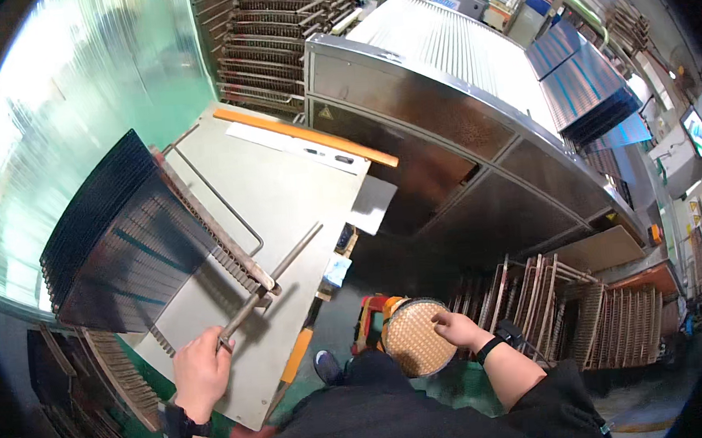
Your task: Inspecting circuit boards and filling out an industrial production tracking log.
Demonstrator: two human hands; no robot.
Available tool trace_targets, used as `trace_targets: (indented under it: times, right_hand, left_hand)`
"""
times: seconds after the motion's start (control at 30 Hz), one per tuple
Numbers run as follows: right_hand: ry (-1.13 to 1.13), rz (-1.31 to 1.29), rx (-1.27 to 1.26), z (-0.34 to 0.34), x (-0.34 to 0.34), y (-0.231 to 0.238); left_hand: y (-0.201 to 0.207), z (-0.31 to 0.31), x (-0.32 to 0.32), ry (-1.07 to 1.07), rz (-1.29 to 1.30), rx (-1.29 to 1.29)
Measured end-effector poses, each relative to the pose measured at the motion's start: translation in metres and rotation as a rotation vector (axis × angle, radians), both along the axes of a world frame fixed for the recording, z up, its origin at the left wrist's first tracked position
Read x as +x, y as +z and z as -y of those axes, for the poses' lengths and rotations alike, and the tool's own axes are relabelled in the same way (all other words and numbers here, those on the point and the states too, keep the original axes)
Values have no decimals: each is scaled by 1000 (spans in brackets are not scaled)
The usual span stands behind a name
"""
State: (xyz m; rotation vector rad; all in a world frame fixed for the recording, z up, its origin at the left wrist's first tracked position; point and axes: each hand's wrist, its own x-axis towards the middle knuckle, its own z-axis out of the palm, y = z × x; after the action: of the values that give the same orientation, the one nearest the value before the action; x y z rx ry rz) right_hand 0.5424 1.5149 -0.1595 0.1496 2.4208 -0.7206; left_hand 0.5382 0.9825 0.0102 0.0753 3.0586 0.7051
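At the lower left, my left hand (201,366) is closed round the near end of a metal rod (277,274) on a slotted rack (221,240). The rack rests on a pale tabletop (304,186) and holds a stack of thin dark panels (129,243) with blue streaks. My right hand (456,330) hangs over a round stool (417,349) with a dotted tan seat. Its fingers are curled, and nothing shows in them. I cannot tell whether it touches the seat. Each wrist wears a black strap.
A long metal machine (442,123) with a ribbed top stands beyond the table, more panels (581,81) at its far right. Slotted racks (611,323) stand at the right, others (274,49) are stacked behind. A green translucent curtain (83,107) hangs at left.
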Motion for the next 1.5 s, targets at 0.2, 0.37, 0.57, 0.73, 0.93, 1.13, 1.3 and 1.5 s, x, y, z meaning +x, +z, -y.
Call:
trace_targets:
  times: [0.2,0.37,0.57,0.73,0.93,1.13,1.3,1.5]
  right_hand:
    - [-29,23,-147,12,-73,-5]
    - [38,71,-34,1,-161,-26]
    - [150,-158,158,-9,-307,-78]
    - [240,-134,83,2,-395,-119]
    - [-52,-35,-308,-4,-425,-132]
    - [5,-73,-550,-15,-425,-192]
    - [-98,-400,-562,-9,-437,-245]
    - [-31,-404,-611,-47,-393,-195]
  left_hand:
    - [3,-7,-7,37,-25,-92]
    - [1,-19,-18,96,-16,-132]
    - [-2,-54,-78,246,-60,-161]
    - [-2,-51,-119,330,-21,-231]
    - [-6,-68,-146,425,-35,-230]
    - [-24,-82,-126,458,-168,-481]
    - [-65,-81,-136,500,-460,-707]
    - [-68,-117,-116,670,-416,-783]
